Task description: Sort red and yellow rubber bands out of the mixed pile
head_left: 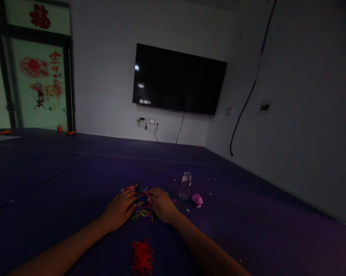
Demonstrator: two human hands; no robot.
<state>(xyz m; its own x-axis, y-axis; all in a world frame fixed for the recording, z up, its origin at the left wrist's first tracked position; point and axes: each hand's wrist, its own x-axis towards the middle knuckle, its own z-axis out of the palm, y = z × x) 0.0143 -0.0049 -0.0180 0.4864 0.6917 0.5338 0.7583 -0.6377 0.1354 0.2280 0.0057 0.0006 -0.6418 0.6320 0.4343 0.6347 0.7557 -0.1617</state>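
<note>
My left hand (120, 210) lies over the left side of a pile of multicoloured rubber bands (143, 209), fingers stretched out and thumb apart. Across from it, my right hand (163, 206) rests on the pile's right side, its fingers extended toward the middle. Neither hand visibly grips a band, though the bands under the palms are hidden. Closer to me is a separate heap of red rubber bands (142, 257). A clear plastic bottle (185, 188) stands uncapped to the right of the pile. Beside it lies a pink cap-like piece (197, 199).
Small white scraps (188, 210) are scattered on the dark purple tabletop (75, 180) around the bottle. Orange objects (70, 132) sit at the far left edge. A television (178, 80) hangs on the far wall, and a black cable (243, 109) runs down the right wall.
</note>
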